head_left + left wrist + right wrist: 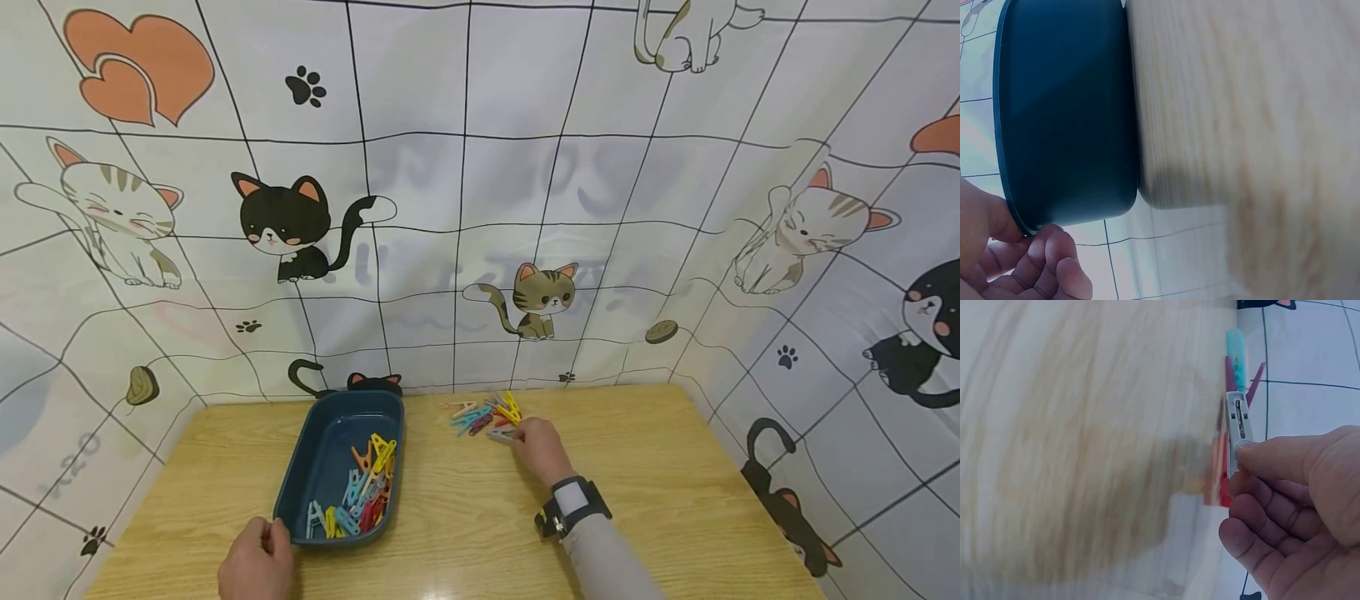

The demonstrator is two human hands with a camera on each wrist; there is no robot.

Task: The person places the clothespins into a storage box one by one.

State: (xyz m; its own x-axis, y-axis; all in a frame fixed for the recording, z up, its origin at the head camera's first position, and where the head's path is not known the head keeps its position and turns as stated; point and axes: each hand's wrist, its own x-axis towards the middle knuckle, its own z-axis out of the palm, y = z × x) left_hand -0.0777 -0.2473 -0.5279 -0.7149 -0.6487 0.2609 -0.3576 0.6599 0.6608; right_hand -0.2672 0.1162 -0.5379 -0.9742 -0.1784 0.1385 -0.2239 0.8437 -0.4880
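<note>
A dark blue tray (337, 412) stands on the left of the table with several colourful clothespins (367, 492) in its near right part. My left hand (258, 560) pinches the tray's near left corner between thumb and fingers, as the left wrist view also shows at the rim (1002, 144). Behind and right of the tray lies a small pile of clothespins (480, 417) in blue, yellow, purple, red and other colours. At the pile's near side my right hand (542, 450) pinches a grey clothespin (1239, 419) between thumb and forefinger.
The wooden table (465, 517) ends at the back against a white cloth (420, 308) printed with cats and grid lines. A wrist strap with a device (573, 507) sits on the right forearm.
</note>
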